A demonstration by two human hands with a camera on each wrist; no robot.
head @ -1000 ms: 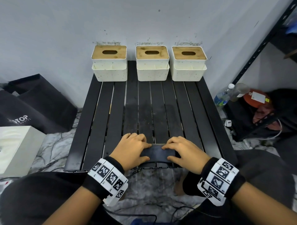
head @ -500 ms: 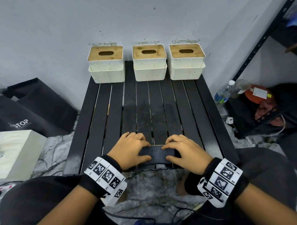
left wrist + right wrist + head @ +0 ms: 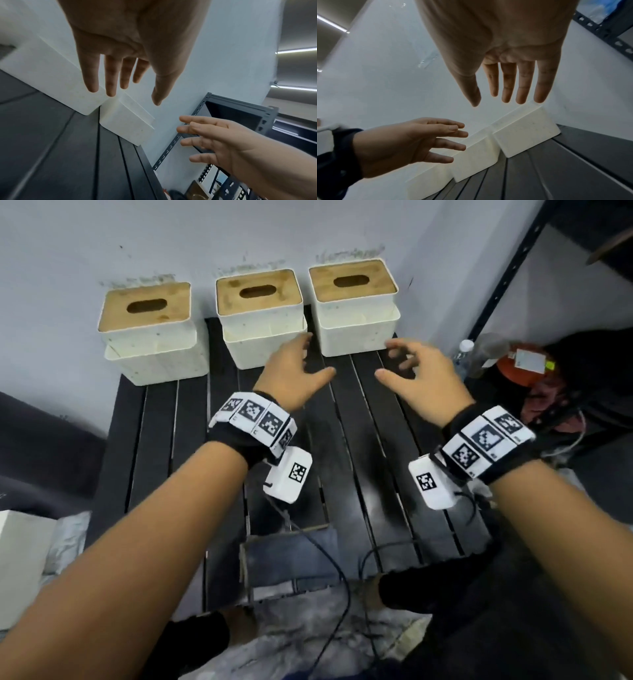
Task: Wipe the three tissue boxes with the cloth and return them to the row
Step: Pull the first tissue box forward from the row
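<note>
Before the right tissue box (image 3: pixel 356 313), left hand (image 3: pixel 291 378), right hand (image 3: pixel 424 381), fingers spread, grasping nothing

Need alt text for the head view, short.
Both open hands, left hand and right hand, reach empty over a black slatted table toward the right tissue box in a row of three white, wood-lidded boxes against the wall.
</note>
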